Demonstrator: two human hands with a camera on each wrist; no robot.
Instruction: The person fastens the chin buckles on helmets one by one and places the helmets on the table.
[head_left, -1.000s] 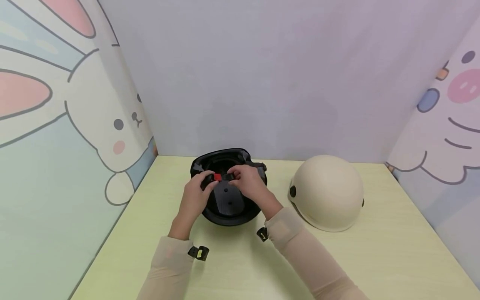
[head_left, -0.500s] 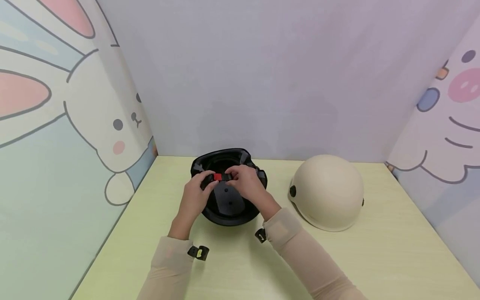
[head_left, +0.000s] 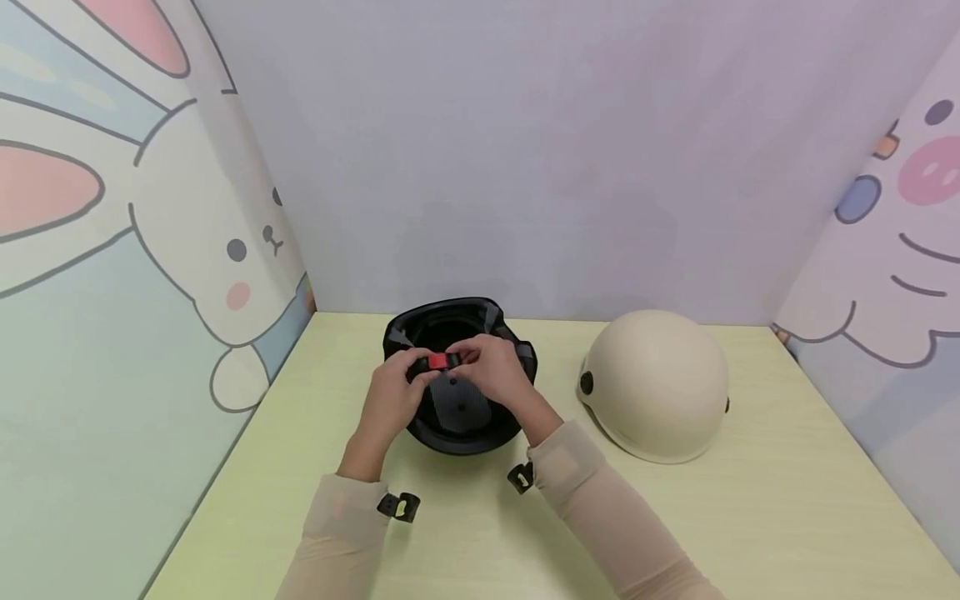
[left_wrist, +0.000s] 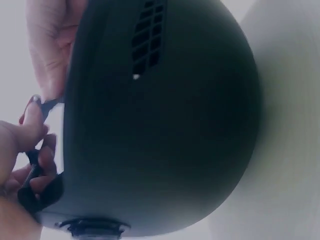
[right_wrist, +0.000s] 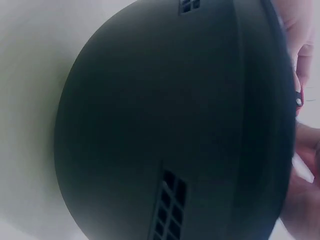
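Note:
A black helmet (head_left: 459, 442) lies upside down on the table, its padded inside facing up. Over its opening, a strap buckle (head_left: 438, 361) with a red part spans between both hands. My left hand (head_left: 387, 400) pinches the buckle's left end and black strap between fingers and thumb. From the right, my right hand (head_left: 495, 371) pinches the dark end of the buckle. In the left wrist view the helmet's dark shell (left_wrist: 165, 125) fills most of the picture, with fingers at the strap beyond its rim. The right wrist view likewise shows the shell (right_wrist: 175, 120), with fingers partly hidden behind it.
A cream helmet (head_left: 656, 387) sits dome up on the pale yellow table (head_left: 780, 500), right of the black one. A grey curtain (head_left: 480, 167) stands behind the table. Cartoon-printed panels (head_left: 202, 217) flank it. A black wrist mount (head_left: 399, 506) juts from the left sleeve.
The red part and dark end of the buckle are closer together, with less of the dark end showing. Both hands have dipped slightly, and the right fingers have shifted a little.

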